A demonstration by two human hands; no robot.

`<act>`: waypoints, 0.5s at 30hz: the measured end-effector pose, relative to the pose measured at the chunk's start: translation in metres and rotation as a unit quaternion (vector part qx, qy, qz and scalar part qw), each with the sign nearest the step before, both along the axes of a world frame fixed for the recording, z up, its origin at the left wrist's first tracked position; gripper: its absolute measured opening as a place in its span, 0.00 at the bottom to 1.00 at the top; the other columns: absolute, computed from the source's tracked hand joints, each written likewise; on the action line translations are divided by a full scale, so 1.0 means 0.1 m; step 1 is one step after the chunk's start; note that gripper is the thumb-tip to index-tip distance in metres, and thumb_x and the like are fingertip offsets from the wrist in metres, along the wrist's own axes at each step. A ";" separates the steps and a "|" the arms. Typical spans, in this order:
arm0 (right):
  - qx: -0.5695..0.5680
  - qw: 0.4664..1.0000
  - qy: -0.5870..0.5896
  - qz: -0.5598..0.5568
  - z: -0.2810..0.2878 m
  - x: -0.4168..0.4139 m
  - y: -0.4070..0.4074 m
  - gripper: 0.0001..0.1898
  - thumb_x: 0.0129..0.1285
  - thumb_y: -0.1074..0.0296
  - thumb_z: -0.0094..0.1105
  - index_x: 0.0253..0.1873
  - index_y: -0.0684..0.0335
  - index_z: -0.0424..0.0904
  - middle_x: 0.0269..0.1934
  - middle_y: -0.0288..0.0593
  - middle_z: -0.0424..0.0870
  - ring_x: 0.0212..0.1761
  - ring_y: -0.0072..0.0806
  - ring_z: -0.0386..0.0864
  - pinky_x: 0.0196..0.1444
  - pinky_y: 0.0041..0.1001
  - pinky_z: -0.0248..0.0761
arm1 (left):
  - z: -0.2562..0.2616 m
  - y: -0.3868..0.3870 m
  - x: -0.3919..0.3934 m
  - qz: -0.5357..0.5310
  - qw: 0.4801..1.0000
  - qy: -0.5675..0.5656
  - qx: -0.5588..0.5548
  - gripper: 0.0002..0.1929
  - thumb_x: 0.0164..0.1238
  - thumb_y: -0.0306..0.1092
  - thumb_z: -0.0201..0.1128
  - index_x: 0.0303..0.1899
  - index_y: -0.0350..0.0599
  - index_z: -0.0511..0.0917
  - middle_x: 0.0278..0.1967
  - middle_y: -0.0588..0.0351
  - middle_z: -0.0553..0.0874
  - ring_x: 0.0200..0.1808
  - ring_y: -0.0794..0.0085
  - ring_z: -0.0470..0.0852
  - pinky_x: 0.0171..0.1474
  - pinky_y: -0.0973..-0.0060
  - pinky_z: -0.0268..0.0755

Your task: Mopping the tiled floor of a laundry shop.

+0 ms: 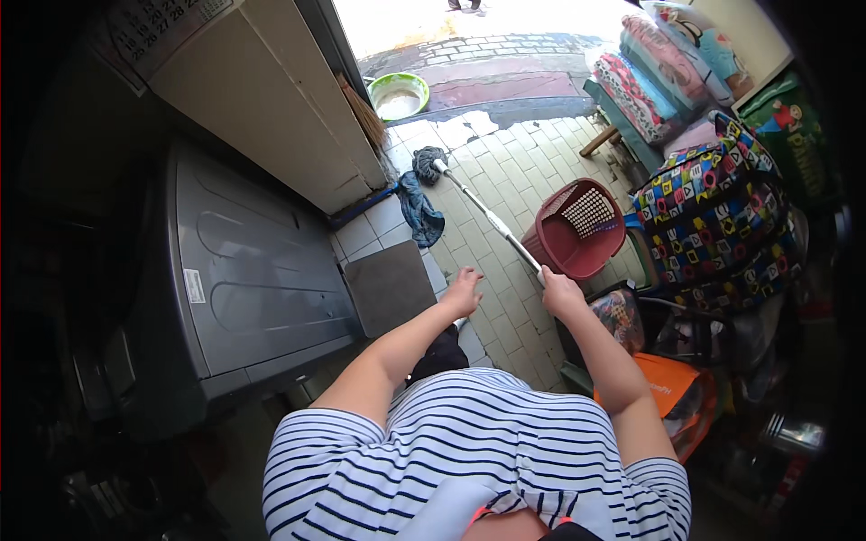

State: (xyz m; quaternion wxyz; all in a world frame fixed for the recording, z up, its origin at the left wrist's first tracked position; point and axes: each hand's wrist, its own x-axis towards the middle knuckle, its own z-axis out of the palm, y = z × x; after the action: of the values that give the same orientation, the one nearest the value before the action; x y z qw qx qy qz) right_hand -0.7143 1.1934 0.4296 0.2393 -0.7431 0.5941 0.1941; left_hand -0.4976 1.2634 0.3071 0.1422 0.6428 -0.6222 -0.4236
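My right hand [561, 292] grips the top end of a mop's white and metal handle [497, 223]. The handle slants away to the upper left, and its grey string head [428, 165] rests on the tiled floor near the doorway. My left hand [464, 292] holds nothing; its fingers are apart and slightly bent above the floor, to the left of the handle. A crumpled blue cloth [422, 211] lies on the tiles just below the mop head. Right of the handle stands a dark red plastic basket [575, 237] with perforated sides.
A grey plastic cabinet [264, 270] and a dark flat mat [390, 287] are at left. A broom [363, 111] leans by the doorway, near a green-rimmed basin [399, 97]. Along the right are a patterned bag [717, 216], plastic-wrapped bundles [649, 81] and an orange bag [666, 382].
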 end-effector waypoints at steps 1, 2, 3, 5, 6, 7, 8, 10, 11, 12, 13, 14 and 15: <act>-0.004 1.000 -0.011 -0.007 -0.19 0.19 -0.19 0.26 0.60 0.74 0.45 0.66 0.57 0.61 0.46 0.59 0.79 0.49 0.49 0.78 0.50 0.41 0.73 | -0.17 0.03 0.37 0.033 0.999 -0.019 -0.036 0.24 0.57 0.32 0.63 0.56 0.46 0.68 0.61 0.43 0.62 0.55 0.45 0.73 0.58 0.60 0.68; 0.012 0.999 -0.021 -0.027 -0.29 0.36 -0.36 0.26 0.61 0.73 0.45 0.66 0.56 0.61 0.48 0.59 0.79 0.51 0.48 0.78 0.51 0.41 0.72 | -0.23 0.07 0.68 0.064 0.996 -0.039 -0.052 0.23 0.56 0.33 0.63 0.55 0.45 0.69 0.58 0.45 0.66 0.54 0.47 0.74 0.57 0.61 0.69; 0.029 0.998 -0.030 -0.047 -0.39 0.52 -0.50 0.26 0.61 0.73 0.45 0.66 0.56 0.61 0.49 0.58 0.78 0.53 0.48 0.77 0.53 0.41 0.72 | -0.25 0.11 0.97 0.100 0.993 -0.046 -0.040 0.21 0.57 0.33 0.62 0.53 0.45 0.71 0.56 0.46 0.68 0.54 0.50 0.74 0.56 0.63 0.69; 0.013 0.995 -0.048 -0.082 -0.71 0.73 -0.71 0.26 0.61 0.73 0.45 0.66 0.55 0.61 0.51 0.57 0.77 0.56 0.47 0.75 0.55 0.41 0.71 | -0.32 0.24 1.44 0.162 0.983 -0.090 0.005 0.19 0.58 0.36 0.61 0.51 0.46 0.72 0.54 0.47 0.69 0.54 0.53 0.74 0.56 0.64 0.70; 0.013 0.995 -0.049 -0.090 -0.82 0.81 -0.80 0.27 0.62 0.71 0.48 0.67 0.55 0.60 0.53 0.56 0.76 0.56 0.47 0.74 0.56 0.40 0.70 | -0.34 0.31 1.64 0.181 0.975 -0.115 0.054 0.18 0.59 0.36 0.61 0.51 0.46 0.72 0.54 0.47 0.70 0.54 0.55 0.74 0.55 0.64 0.70; 0.020 0.994 -0.052 -0.092 -0.86 0.84 -0.84 0.27 0.62 0.71 0.48 0.67 0.55 0.60 0.53 0.56 0.76 0.56 0.47 0.74 0.56 0.40 0.70 | -0.36 0.41 1.80 0.191 0.966 -0.143 0.103 0.18 0.60 0.37 0.60 0.52 0.46 0.71 0.54 0.47 0.69 0.54 0.55 0.75 0.55 0.63 0.70; 0.022 0.992 -0.078 -0.101 -0.82 0.87 -0.84 0.27 0.61 0.68 0.51 0.66 0.57 0.61 0.52 0.57 0.76 0.55 0.48 0.74 0.56 0.40 0.69 | -0.41 0.54 1.95 0.189 0.958 -0.163 0.142 0.19 0.60 0.38 0.60 0.52 0.46 0.73 0.53 0.46 0.71 0.54 0.54 0.75 0.56 0.64 0.70; 0.038 0.991 -0.080 -0.098 -0.85 0.76 -0.79 0.28 0.62 0.64 0.53 0.68 0.53 0.59 0.53 0.55 0.76 0.55 0.48 0.75 0.55 0.39 0.70 | -0.48 0.70 2.05 0.160 0.952 -0.168 0.199 0.19 0.59 0.39 0.60 0.51 0.45 0.74 0.52 0.45 0.74 0.53 0.54 0.76 0.56 0.64 0.70; 0.040 0.989 -0.088 -0.114 -0.86 0.61 -0.64 0.29 0.61 0.64 0.53 0.68 0.52 0.59 0.52 0.56 0.76 0.54 0.49 0.75 0.55 0.40 0.70 | -0.51 0.75 2.09 0.135 0.944 -0.165 0.251 0.18 0.58 0.40 0.61 0.50 0.45 0.75 0.50 0.44 0.77 0.52 0.54 0.77 0.56 0.65 0.70; 0.040 0.987 -0.091 -0.125 -0.81 0.44 -0.43 0.29 0.60 0.64 0.54 0.68 0.51 0.59 0.52 0.57 0.76 0.54 0.49 0.75 0.54 0.41 0.70 | -0.58 0.81 2.06 0.115 0.947 -0.148 0.262 0.18 0.58 0.40 0.61 0.49 0.45 0.77 0.49 0.44 0.79 0.52 0.55 0.78 0.55 0.65 0.70; 0.031 0.985 -0.106 -0.130 -0.79 0.21 -0.18 0.30 0.59 0.63 0.55 0.68 0.51 0.59 0.49 0.59 0.77 0.51 0.52 0.76 0.53 0.43 0.70 | -0.63 0.81 1.99 0.090 0.950 -0.130 0.270 0.18 0.57 0.41 0.61 0.47 0.44 0.78 0.47 0.44 0.81 0.51 0.55 0.79 0.55 0.65 0.71; 0.029 0.982 -0.098 -0.158 -0.64 0.09 0.09 0.31 0.56 0.66 0.58 0.66 0.53 0.62 0.46 0.60 0.78 0.48 0.53 0.77 0.50 0.43 0.71 | -0.68 0.84 1.90 0.069 0.954 -0.119 0.267 0.17 0.57 0.41 0.60 0.47 0.44 0.78 0.46 0.46 0.82 0.50 0.56 0.80 0.54 0.65 0.71; 0.032 0.982 -0.105 -0.153 -0.56 -0.07 0.38 0.31 0.56 0.66 0.58 0.66 0.53 0.62 0.43 0.61 0.79 0.45 0.54 0.78 0.48 0.44 0.72 | -0.75 0.87 1.84 0.051 0.957 -0.097 0.270 0.17 0.57 0.41 0.60 0.47 0.44 0.78 0.46 0.46 0.83 0.50 0.56 0.80 0.54 0.65 0.71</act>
State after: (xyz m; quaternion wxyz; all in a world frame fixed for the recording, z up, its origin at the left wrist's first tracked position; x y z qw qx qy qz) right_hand -0.7211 1.2312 0.3740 0.3506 -0.6513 0.6662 0.0950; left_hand -0.3138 1.3505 0.2317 -0.0763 0.7266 -0.4616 -0.5031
